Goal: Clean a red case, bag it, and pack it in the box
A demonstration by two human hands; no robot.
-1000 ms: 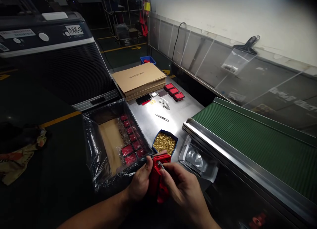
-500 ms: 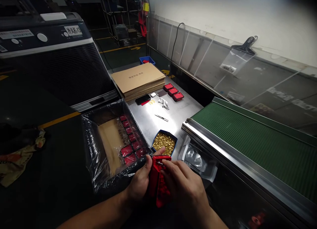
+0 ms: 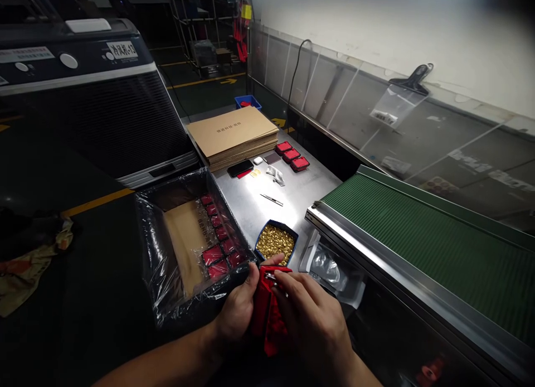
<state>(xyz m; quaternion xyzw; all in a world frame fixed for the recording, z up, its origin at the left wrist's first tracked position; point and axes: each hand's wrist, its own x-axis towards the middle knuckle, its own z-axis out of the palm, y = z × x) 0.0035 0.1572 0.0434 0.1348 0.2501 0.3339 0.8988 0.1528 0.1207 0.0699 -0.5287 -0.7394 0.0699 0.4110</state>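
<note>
The red plastic case sits upright between both hands, just in front of the blue tray of small gold parts and low over the near edge of the steel desk. The left hand wraps its side, thumb up on the top edge, fingers closed around it in a firm grip. The right hand covers the other side, its fingertips pinched at the top edge where a thin metallic piece seems to lie; whether it grips that piece or only presses it cannot be made out. Work this fine seems best done with the left hand keeping the case steady and the right pressing squarely, close to the tray so that nothing small drops. Left of the tray stands a plastic-lined carton with rows of finished red cases along its right wall. Beyond the tray lie a slim pen-like tool, three more red cases and a stack of flat cardboard. Right of the tray runs a green conveyor belt.
</note>
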